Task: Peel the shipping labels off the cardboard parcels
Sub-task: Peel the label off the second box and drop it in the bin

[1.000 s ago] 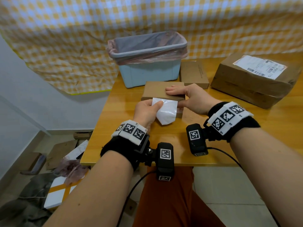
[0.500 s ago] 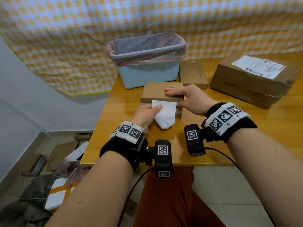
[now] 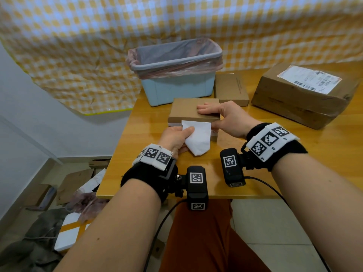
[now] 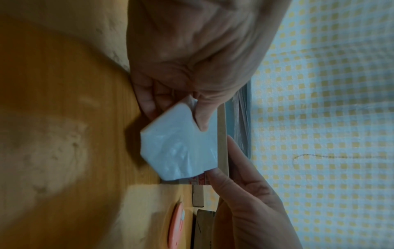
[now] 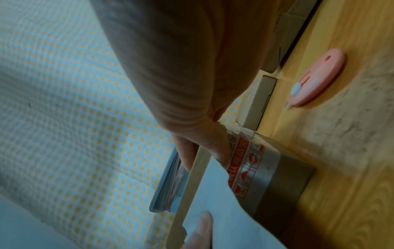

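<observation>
A person sits at a wooden surface (image 3: 294,154) peeling a white shipping label (image 3: 197,137) off a small cardboard parcel (image 3: 188,109). The left hand (image 3: 176,137) pinches the label's loose corner between thumb and fingers, the free part drooping toward the person. The label is attached only along the parcel's near top edge, and that seam runs left to right, so the pull has to come straight toward the body. The left hand is the nearer one to the flap. The right hand (image 3: 225,118) steadies the parcel, fingers laid flat and together on its top, thumb against the near side. Compared with a second ago the flap hangs a little longer and the left hand sits slightly closer to the person. A larger parcel (image 3: 294,103) with its label (image 3: 310,79) on waits at the right, beside a lined bin (image 3: 176,87)
</observation>
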